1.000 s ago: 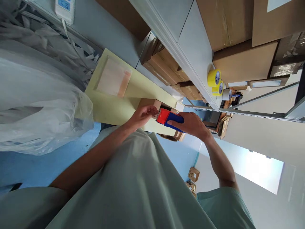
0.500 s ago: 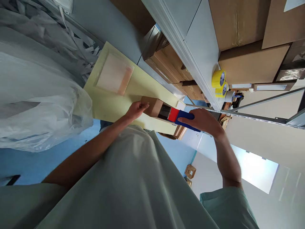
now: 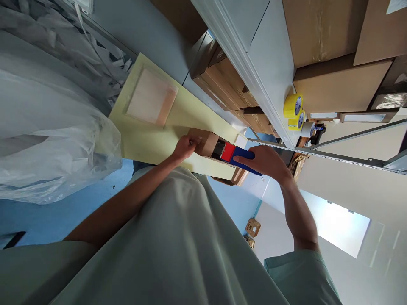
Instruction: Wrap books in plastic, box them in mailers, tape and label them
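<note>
A small brown cardboard box (image 3: 206, 143) lies on a pale yellow board (image 3: 140, 140) in front of me. My left hand (image 3: 185, 147) is closed at the box's left end, its fingertips curled against the cardboard. My right hand (image 3: 265, 160) is wrapped round the blue handle of a blue and red tape dispenser (image 3: 237, 153). The dispenser's red part rests over the right part of the box, with a toothed edge beside a dark strip. My fingers and the dispenser hide the box's right end.
A pinkish-white flat pack (image 3: 151, 96) lies on the board's left part. Translucent plastic sheeting (image 3: 57, 127) fills the left. Yellow tape rolls (image 3: 292, 106) stand on the white shelf (image 3: 270, 63), beside large cartons (image 3: 337, 89). More cartons (image 3: 225, 78) sit below the shelf.
My right hand and the tape dispenser have shifted slightly left along the box, and less of the dark strip shows. My left hand has stayed at the box's left end.
</note>
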Action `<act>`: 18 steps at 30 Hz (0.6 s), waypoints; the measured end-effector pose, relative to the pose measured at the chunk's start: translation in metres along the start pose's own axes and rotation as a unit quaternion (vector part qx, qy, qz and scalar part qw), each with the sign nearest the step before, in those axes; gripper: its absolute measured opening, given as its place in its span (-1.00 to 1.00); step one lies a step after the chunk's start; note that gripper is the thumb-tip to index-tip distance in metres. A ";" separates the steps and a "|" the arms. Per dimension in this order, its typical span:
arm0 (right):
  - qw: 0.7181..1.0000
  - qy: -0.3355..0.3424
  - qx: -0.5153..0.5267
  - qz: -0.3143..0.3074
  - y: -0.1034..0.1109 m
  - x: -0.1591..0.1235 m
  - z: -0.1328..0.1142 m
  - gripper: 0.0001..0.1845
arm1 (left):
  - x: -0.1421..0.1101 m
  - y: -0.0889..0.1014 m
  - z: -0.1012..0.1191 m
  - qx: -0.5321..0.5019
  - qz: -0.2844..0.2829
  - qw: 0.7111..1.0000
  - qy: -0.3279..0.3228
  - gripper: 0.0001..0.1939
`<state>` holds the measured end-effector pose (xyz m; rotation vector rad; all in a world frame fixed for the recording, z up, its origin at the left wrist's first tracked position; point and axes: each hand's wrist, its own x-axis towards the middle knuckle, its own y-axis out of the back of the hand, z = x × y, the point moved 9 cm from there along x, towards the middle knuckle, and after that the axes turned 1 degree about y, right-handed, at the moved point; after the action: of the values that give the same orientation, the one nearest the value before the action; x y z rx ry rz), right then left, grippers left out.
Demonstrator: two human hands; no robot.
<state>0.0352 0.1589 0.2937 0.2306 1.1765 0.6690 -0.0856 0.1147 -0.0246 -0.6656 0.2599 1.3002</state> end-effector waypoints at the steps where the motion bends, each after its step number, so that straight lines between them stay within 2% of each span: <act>1: 1.000 -0.001 -0.001 0.001 0.000 -0.001 -0.001 -0.31 | 0.000 0.001 -0.001 0.007 0.007 1.000 0.004 -0.61; 4: 1.000 -0.002 -0.004 0.002 0.002 -0.002 -0.004 -0.30 | -0.002 0.010 -0.004 0.048 0.056 0.997 0.021 -0.71; 6: 1.000 -0.004 -0.004 0.000 0.002 -0.004 -0.004 -0.29 | -0.005 0.016 -0.007 0.080 0.085 0.993 0.035 -0.49; 8: 1.000 -0.010 -0.004 -0.001 0.001 -0.005 -0.003 -0.30 | -0.011 0.015 -0.005 0.097 0.089 0.991 0.021 -0.31; 13: 1.000 -0.018 -0.010 0.012 0.000 -0.010 0.003 -0.30 | -0.056 -0.018 0.035 0.069 0.024 0.984 -0.160 -0.26; 16: 1.000 -0.022 -0.010 0.016 -0.003 -0.013 0.004 -0.32 | -0.077 -0.042 0.044 0.115 -0.014 0.976 -0.185 -0.07; 18: 0.999 -0.023 -0.012 0.019 -0.004 -0.015 0.003 -0.33 | -0.079 -0.053 0.042 0.168 -0.024 0.968 -0.186 0.02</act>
<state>0.0364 0.1471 0.3048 0.2472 1.1210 0.7077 -0.0643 0.0700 0.0674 -0.1337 0.1479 1.2690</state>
